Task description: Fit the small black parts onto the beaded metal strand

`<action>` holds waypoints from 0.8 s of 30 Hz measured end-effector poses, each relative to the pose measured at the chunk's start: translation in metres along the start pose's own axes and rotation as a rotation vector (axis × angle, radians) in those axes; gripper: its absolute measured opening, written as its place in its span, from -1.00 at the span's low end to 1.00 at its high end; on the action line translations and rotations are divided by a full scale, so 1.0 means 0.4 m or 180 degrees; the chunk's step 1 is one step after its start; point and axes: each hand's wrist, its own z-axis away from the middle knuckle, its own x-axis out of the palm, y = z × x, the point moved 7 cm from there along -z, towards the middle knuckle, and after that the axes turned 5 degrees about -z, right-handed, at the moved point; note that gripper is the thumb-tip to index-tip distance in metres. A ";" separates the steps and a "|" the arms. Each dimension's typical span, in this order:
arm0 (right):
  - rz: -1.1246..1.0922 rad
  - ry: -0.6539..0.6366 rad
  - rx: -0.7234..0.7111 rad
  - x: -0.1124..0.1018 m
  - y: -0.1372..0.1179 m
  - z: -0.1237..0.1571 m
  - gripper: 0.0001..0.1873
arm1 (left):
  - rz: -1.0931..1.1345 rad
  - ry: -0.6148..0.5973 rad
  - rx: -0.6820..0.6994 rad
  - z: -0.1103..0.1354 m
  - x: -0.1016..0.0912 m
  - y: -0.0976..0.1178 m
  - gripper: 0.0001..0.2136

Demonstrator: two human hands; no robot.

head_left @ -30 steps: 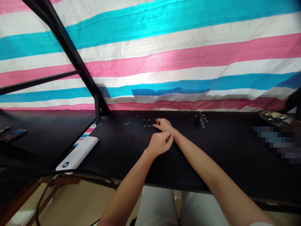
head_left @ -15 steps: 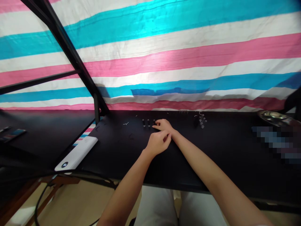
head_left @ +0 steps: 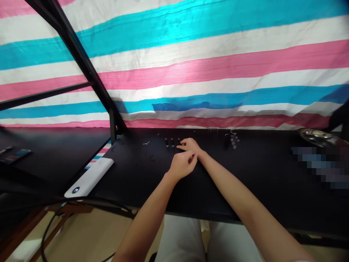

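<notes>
My right hand (head_left: 190,145) rests on the black table with its thumb and fingertips pinched at a small black cylinder with a pale end (head_left: 179,141), partly hidden by the fingers. Just left of it stand two similar cylinders, one black with pale ends (head_left: 167,142) and its twin (head_left: 172,142), in a row. My left hand (head_left: 182,165) is closed, nearer to me, beside my right wrist. Its fingers curl inward, and whatever may be in them is hidden.
Small clear pieces (head_left: 234,141) lie to the right, and tiny parts (head_left: 212,130) line the back edge. White scraps (head_left: 146,143) lie to the left. A white power bank (head_left: 92,174) sits at the left edge, a shiny metal dish (head_left: 313,137) at far right. Black cables (head_left: 109,202) cross below.
My left hand has shifted very slightly to the left. The right hand keeps its place at the cylinder.
</notes>
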 end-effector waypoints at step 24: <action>0.0621 -0.0102 0.0140 -0.035 -0.007 0.076 -0.71 | 0.0198 0.0101 -0.0179 -0.006 -0.011 -0.020 -0.81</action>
